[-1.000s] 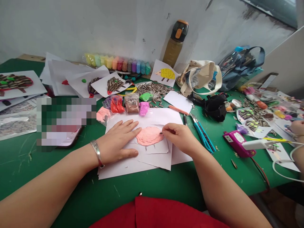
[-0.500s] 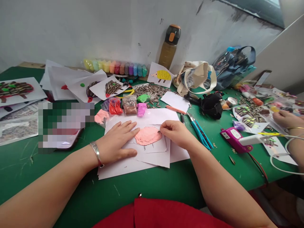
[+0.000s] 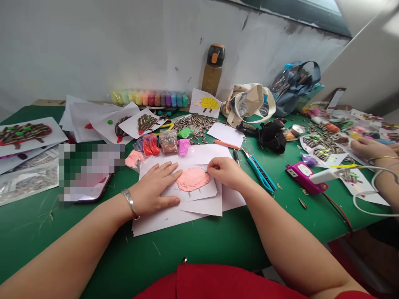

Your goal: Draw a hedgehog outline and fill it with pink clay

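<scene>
My left hand (image 3: 157,186) lies flat with fingers spread on the white sheet (image 3: 204,194), its fingertips at the left edge of an oval of pink clay (image 3: 193,179). Pencil-drawn legs show below the clay. At the clay's right edge, my right hand (image 3: 225,171) is pinched closed on a small dark sunflower seed (image 3: 207,171), mostly hidden by the fingers. More white paper (image 3: 149,224) is stacked underneath. Beyond my hands lie bags of red clay (image 3: 151,146), brown clay (image 3: 168,142) and magenta clay (image 3: 183,147), with a pile of sunflower seeds (image 3: 195,123) behind.
A blue utility knife (image 3: 260,172) and a pen (image 3: 236,157) lie right of the paper. Further right are a magenta glue gun (image 3: 304,176) and another person's hand (image 3: 363,149). A phone (image 3: 96,187) and seed-covered pictures (image 3: 26,133) are on the left. A bottle (image 3: 213,70) stands behind.
The camera view has shifted slightly. My right hand stays pinched at the clay's right edge, and my left hand remains flat on the paper.
</scene>
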A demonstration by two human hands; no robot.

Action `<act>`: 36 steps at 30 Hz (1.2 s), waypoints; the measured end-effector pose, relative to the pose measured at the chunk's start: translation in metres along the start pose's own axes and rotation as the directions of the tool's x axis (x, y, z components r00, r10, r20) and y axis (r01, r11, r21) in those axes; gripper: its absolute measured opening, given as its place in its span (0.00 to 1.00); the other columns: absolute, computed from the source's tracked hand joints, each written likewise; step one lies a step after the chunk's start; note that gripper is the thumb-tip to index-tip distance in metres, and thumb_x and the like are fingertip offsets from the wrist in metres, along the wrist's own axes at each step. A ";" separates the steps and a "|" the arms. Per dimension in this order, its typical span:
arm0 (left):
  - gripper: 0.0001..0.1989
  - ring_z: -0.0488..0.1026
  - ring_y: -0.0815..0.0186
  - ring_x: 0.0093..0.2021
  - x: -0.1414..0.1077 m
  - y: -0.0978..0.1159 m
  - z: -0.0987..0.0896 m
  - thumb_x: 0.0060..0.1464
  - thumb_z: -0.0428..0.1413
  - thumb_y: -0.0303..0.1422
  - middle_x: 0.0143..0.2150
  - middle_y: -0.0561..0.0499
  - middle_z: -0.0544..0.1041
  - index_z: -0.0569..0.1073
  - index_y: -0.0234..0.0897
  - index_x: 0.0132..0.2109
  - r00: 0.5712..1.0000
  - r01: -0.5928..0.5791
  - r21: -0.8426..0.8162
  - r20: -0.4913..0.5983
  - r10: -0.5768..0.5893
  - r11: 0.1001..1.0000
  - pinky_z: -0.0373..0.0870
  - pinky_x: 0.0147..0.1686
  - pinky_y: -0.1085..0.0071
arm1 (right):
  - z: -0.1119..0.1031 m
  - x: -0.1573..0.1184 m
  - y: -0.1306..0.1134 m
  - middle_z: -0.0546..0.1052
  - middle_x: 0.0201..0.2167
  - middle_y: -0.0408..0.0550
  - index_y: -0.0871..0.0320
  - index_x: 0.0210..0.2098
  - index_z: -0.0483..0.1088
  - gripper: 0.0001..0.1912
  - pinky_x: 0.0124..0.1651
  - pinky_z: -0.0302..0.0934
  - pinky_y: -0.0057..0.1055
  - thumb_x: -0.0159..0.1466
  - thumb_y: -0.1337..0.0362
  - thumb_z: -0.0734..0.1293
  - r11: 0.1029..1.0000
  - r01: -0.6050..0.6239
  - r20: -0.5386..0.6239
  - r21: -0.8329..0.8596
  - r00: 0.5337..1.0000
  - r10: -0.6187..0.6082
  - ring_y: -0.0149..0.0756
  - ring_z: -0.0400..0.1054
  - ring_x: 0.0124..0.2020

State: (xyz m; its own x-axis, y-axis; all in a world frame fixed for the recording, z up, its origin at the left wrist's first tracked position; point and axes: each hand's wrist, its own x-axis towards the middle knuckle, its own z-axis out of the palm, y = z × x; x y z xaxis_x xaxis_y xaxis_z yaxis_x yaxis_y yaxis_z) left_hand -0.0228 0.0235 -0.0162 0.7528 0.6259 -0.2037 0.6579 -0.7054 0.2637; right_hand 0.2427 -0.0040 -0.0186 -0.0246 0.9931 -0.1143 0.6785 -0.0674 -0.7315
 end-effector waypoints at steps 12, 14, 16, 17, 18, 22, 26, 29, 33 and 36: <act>0.39 0.43 0.48 0.69 -0.002 -0.001 0.000 0.56 0.51 0.53 0.70 0.41 0.48 0.55 0.39 0.68 1.000 -0.009 0.033 -0.028 0.010 0.999 0.43 0.65 0.48 | 0.000 0.001 0.005 0.74 0.25 0.43 0.55 0.27 0.73 0.06 0.28 0.54 0.28 0.55 0.65 0.63 0.997 0.057 0.010 0.048 0.998 -0.057 0.33 0.64 0.27; 0.39 0.43 0.48 0.69 -0.002 -0.002 0.000 0.56 0.51 0.53 0.70 0.39 0.47 0.54 0.38 0.68 1.000 -0.016 0.031 -0.009 0.016 0.999 0.43 0.65 0.47 | 0.001 0.002 0.005 0.74 0.25 0.43 0.55 0.27 0.73 0.06 0.28 0.54 0.28 0.54 0.65 0.64 0.997 0.060 0.006 0.044 0.998 -0.060 0.33 0.64 0.27; 0.39 0.43 0.47 0.69 -0.002 -0.003 0.000 0.56 0.50 0.53 0.70 0.38 0.47 0.54 0.37 0.68 1.000 -0.022 0.027 0.006 0.022 0.999 0.42 0.64 0.46 | 0.001 0.003 0.005 0.75 0.26 0.43 0.56 0.28 0.73 0.07 0.29 0.56 0.28 0.55 0.64 0.63 0.996 0.064 0.008 0.063 0.998 -0.065 0.33 0.65 0.28; 0.39 0.43 0.47 0.69 -0.001 -0.003 0.000 0.56 0.50 0.53 0.70 0.38 0.46 0.54 0.37 0.68 1.000 -0.024 0.026 0.009 0.024 0.999 0.42 0.64 0.46 | 0.001 0.003 0.006 0.75 0.27 0.43 0.56 0.29 0.73 0.07 0.29 0.56 0.27 0.56 0.64 0.62 0.995 0.065 0.007 0.073 0.998 -0.066 0.33 0.65 0.29; 0.39 0.43 0.47 0.69 -0.001 -0.003 0.000 0.56 0.50 0.53 0.70 0.38 0.46 0.54 0.37 0.68 1.000 -0.024 0.026 0.007 0.024 0.999 0.43 0.64 0.46 | 0.001 0.004 0.006 0.75 0.27 0.43 0.56 0.30 0.73 0.08 0.30 0.57 0.27 0.57 0.63 0.62 0.995 0.065 0.003 0.078 0.998 -0.066 0.33 0.66 0.29; 0.39 0.43 0.46 0.69 -0.001 -0.002 -0.001 0.56 0.51 0.53 0.70 0.38 0.46 0.54 0.37 0.68 1.000 -0.020 0.027 0.007 0.020 0.999 0.44 0.64 0.45 | 0.003 0.006 0.006 0.75 0.26 0.43 0.55 0.28 0.73 0.07 0.28 0.55 0.28 0.55 0.64 0.63 0.998 0.056 -0.023 0.033 0.998 -0.055 0.34 0.65 0.28; 0.39 0.43 0.47 0.69 -0.002 0.000 -0.004 0.56 0.51 0.53 0.70 0.39 0.47 0.54 0.37 0.68 1.000 -0.006 0.033 0.026 0.005 0.999 0.43 0.64 0.46 | 0.005 0.007 0.005 0.75 0.26 0.43 0.55 0.28 0.73 0.07 0.29 0.55 0.28 0.55 0.64 0.63 0.998 0.063 -0.025 0.021 0.998 -0.063 0.34 0.65 0.28; 0.40 0.43 0.48 0.69 -0.002 0.001 -0.005 0.56 0.51 0.53 0.70 0.39 0.47 0.54 0.37 0.68 0.999 0.000 0.041 0.033 -0.001 0.999 0.43 0.64 0.47 | 0.004 0.007 0.006 0.76 0.27 0.43 0.56 0.29 0.73 0.08 0.30 0.56 0.27 0.57 0.64 0.62 0.997 0.071 -0.010 0.034 0.997 -0.071 0.33 0.66 0.29; 0.39 0.43 0.47 0.69 -0.001 0.000 -0.003 0.56 0.51 0.52 0.70 0.39 0.46 0.54 0.37 0.68 1.000 -0.011 0.037 0.017 0.010 0.999 0.43 0.64 0.46 | 0.005 0.006 0.006 0.75 0.25 0.42 0.55 0.27 0.73 0.06 0.28 0.53 0.28 0.55 0.65 0.63 0.998 0.065 -0.020 -0.005 0.998 -0.065 0.33 0.64 0.27; 0.39 0.43 0.46 0.69 0.000 -0.001 -0.003 0.56 0.51 0.52 0.70 0.39 0.46 0.54 0.36 0.68 1.000 -0.013 0.028 0.022 0.013 1.000 0.43 0.64 0.46 | 0.005 0.007 0.006 0.75 0.26 0.42 0.55 0.28 0.73 0.07 0.29 0.54 0.27 0.56 0.65 0.62 0.997 0.072 -0.011 0.007 0.997 -0.072 0.33 0.65 0.28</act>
State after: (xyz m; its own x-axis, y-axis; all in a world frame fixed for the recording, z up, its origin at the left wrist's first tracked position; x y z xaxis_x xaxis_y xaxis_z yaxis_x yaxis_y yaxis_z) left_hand -0.0238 0.0247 -0.0138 0.7615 0.6095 -0.2208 0.6481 -0.7226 0.2404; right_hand 0.2429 0.0016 -0.0277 -0.0654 0.9964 -0.0540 0.6697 0.0037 -0.7426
